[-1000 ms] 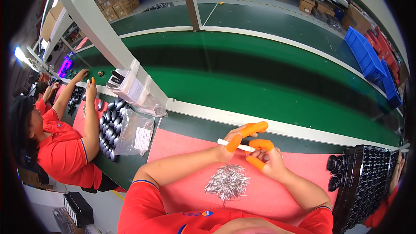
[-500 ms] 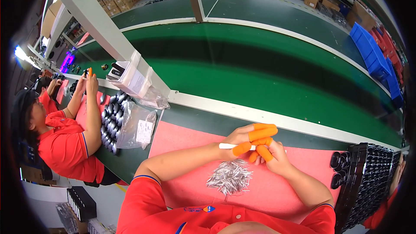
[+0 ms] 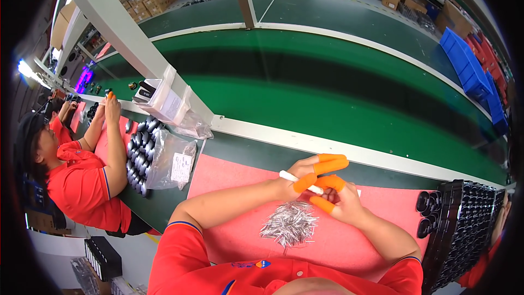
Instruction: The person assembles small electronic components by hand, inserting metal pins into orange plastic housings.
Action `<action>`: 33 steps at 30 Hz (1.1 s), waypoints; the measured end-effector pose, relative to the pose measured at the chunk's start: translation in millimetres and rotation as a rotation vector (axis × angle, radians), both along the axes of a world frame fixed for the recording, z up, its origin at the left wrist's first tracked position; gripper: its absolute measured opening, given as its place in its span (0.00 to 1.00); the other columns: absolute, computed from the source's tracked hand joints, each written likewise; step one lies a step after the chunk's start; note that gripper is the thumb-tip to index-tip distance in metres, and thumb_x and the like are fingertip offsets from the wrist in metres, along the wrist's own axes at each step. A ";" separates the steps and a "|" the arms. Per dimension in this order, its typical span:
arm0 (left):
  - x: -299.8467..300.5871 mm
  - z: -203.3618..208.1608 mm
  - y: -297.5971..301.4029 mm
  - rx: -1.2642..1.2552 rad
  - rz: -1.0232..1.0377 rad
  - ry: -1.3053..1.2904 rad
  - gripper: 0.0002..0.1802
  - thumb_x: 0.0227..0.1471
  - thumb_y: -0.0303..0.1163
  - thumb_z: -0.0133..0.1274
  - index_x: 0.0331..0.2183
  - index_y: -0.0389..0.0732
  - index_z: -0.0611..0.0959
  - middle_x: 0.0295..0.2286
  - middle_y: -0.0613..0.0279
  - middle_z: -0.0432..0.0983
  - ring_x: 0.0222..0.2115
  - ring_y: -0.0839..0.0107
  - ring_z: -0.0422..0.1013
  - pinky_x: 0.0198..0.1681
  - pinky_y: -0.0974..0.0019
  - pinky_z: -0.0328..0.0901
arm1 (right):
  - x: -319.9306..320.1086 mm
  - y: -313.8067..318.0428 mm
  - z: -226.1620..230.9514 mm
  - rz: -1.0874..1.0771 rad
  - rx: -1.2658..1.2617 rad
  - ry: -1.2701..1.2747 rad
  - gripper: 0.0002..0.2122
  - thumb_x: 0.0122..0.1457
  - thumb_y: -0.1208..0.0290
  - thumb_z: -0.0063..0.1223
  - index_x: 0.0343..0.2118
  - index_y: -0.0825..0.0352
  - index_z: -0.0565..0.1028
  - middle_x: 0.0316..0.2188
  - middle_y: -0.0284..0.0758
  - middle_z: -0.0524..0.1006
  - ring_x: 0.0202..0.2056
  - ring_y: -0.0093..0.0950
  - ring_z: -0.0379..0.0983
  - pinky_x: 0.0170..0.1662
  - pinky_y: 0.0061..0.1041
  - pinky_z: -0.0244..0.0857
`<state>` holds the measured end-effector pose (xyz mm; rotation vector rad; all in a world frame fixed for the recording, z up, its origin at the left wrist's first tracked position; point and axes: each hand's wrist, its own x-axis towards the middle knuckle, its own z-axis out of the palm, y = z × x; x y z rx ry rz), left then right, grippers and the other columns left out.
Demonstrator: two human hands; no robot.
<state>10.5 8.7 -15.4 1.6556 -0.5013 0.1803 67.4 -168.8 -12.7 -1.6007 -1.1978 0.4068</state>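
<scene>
My left hand (image 3: pixel 303 172) wears orange finger cots and grips a slim white pen-like stick (image 3: pixel 287 175), which slants down to the right. Two of its covered fingers stretch out beyond the stick. Close against it, my right hand (image 3: pixel 345 201), also in orange finger cots, is curled with its fingers near the stick's lower end. Whatever sits between those right fingers is too small or hidden to name. Just below both hands, a heap of thin silvery metal pins (image 3: pixel 289 224) lies on the pink mat (image 3: pixel 234 186).
Stacked black trays (image 3: pixel 464 224) stand at the right, with black oval parts (image 3: pixel 427 202) beside them. Left of the mat lie a clear plastic bag (image 3: pixel 164 166) and rows of dark shiny parts (image 3: pixel 143 150). A green conveyor belt (image 3: pixel 305 93) runs beyond the white rail. A co-worker (image 3: pixel 82 180) sits at left.
The white stick has tilted more steeply, its lower end turning toward my right hand. My right fingers have shifted and spread slightly. The co-worker's hands have moved a little.
</scene>
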 end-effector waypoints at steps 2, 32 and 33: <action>1.5 -2.4 -1.2 0.006 -0.018 0.011 0.44 0.57 0.63 0.27 0.54 0.30 0.66 0.54 0.42 0.60 0.52 0.55 0.62 0.53 0.60 0.58 | 1.0 -1.0 -0.9 -0.044 0.027 -0.004 0.15 0.47 0.76 0.63 0.37 0.68 0.71 0.23 0.32 0.75 0.20 0.17 0.70 0.22 0.16 0.62; -6.3 5.6 -3.0 -0.100 -0.134 0.187 0.33 0.59 0.49 0.40 0.54 0.31 0.67 0.56 0.44 0.56 0.48 0.59 0.66 0.47 0.63 0.64 | 5.4 -3.0 -5.7 0.077 0.024 0.243 0.07 0.54 0.76 0.56 0.35 0.68 0.72 0.21 0.34 0.76 0.17 0.21 0.69 0.20 0.19 0.61; -8.0 7.4 -3.2 -0.165 -0.207 0.319 0.33 0.59 0.49 0.40 0.54 0.31 0.67 0.56 0.44 0.56 0.46 0.61 0.67 0.45 0.65 0.65 | 6.9 -4.4 -6.8 0.094 0.012 0.290 0.08 0.54 0.75 0.56 0.35 0.68 0.72 0.21 0.34 0.75 0.17 0.20 0.69 0.20 0.19 0.61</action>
